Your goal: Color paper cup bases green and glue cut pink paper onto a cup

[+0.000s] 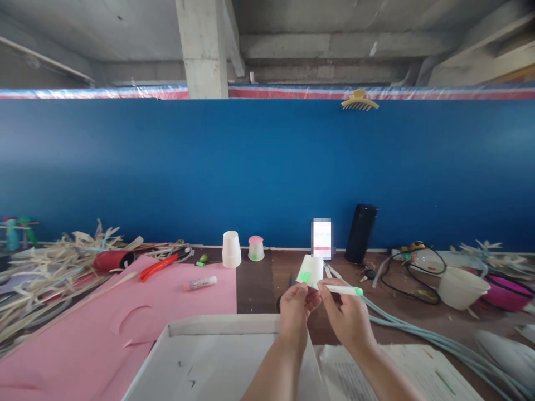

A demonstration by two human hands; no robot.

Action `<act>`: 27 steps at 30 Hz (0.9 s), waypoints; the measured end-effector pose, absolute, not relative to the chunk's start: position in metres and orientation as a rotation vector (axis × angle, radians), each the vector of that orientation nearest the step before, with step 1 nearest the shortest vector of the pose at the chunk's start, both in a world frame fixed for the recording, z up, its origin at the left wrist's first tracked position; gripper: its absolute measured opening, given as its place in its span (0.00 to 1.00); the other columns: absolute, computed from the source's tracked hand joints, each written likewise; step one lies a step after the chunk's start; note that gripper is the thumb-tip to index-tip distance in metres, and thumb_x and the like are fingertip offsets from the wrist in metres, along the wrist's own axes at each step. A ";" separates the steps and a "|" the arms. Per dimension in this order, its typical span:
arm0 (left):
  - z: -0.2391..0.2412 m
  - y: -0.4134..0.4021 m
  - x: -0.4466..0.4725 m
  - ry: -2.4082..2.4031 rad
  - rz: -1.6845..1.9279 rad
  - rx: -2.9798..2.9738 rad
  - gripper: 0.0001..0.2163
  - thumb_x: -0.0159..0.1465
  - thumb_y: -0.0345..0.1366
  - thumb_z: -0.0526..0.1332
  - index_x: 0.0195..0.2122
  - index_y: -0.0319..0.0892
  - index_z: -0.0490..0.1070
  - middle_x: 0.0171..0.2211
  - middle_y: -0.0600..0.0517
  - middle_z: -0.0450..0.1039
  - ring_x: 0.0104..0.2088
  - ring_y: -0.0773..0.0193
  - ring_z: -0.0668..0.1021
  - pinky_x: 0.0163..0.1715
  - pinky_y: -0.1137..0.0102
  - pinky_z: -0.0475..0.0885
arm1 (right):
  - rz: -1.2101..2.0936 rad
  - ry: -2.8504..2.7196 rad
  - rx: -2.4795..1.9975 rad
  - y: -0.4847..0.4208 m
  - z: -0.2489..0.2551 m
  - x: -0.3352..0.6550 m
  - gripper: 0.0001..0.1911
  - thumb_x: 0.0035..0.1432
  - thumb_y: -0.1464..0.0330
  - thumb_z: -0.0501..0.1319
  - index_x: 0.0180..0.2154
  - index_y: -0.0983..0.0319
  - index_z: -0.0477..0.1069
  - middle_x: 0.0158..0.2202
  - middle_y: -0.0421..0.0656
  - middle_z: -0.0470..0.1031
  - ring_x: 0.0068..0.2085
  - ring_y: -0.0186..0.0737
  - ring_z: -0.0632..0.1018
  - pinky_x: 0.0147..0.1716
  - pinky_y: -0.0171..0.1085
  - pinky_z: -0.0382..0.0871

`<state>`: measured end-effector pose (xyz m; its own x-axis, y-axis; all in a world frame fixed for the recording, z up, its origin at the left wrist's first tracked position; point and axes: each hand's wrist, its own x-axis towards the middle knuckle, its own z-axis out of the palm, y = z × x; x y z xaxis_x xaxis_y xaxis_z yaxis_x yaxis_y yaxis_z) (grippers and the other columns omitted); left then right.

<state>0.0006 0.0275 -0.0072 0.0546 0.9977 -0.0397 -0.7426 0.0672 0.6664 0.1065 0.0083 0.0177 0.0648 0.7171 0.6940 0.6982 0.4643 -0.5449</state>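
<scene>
My left hand (293, 309) is closed on a white paper cup (312, 268), tilted, with a bright green patch near its lower edge. Between the fingers of my right hand (350, 320) is a white marker (340, 289) with a green end pointing right. Its other end is close to the cup; whether it touches cannot be made out. Further back to the left stand an upside-down stack of white paper cups (231, 249) and a cup with a pink top (256, 248) and a green spot.
An open white box (221, 356) lies in front, beside pink paper (167, 301) bearing a glue stick (200, 283). Paper strips (54, 267) heap at left. A black cylinder (361, 234), pale blue tubes (422, 329) and a white tub (462, 288) are on the right.
</scene>
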 end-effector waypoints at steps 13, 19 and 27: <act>-0.005 0.028 0.001 0.602 1.414 0.551 0.14 0.49 0.42 0.68 0.27 0.34 0.73 0.27 0.46 0.74 0.30 0.63 0.77 0.38 0.68 0.72 | -0.060 -1.603 -1.267 0.009 0.018 0.108 0.12 0.59 0.61 0.53 0.36 0.60 0.71 0.37 0.45 0.77 0.37 0.42 0.77 0.37 0.36 0.70; -0.005 0.029 0.001 0.591 1.420 0.528 0.14 0.49 0.41 0.68 0.27 0.34 0.73 0.26 0.46 0.74 0.29 0.64 0.77 0.38 0.67 0.71 | -0.065 -1.634 -1.274 0.008 0.019 0.108 0.12 0.59 0.61 0.53 0.35 0.60 0.71 0.34 0.45 0.77 0.34 0.42 0.78 0.35 0.36 0.70; -0.002 0.026 0.000 0.588 1.416 0.549 0.12 0.51 0.40 0.67 0.28 0.33 0.73 0.26 0.46 0.74 0.30 0.64 0.77 0.38 0.68 0.72 | -0.092 -1.598 -1.276 0.008 0.020 0.107 0.13 0.59 0.61 0.53 0.36 0.61 0.71 0.36 0.45 0.77 0.36 0.42 0.78 0.36 0.36 0.71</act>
<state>0.0004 0.0259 -0.0017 0.0628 0.9967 -0.0509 -0.7393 0.0807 0.6685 0.1071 0.0083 0.0195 0.1085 0.6695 0.7348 0.7498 0.4302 -0.5027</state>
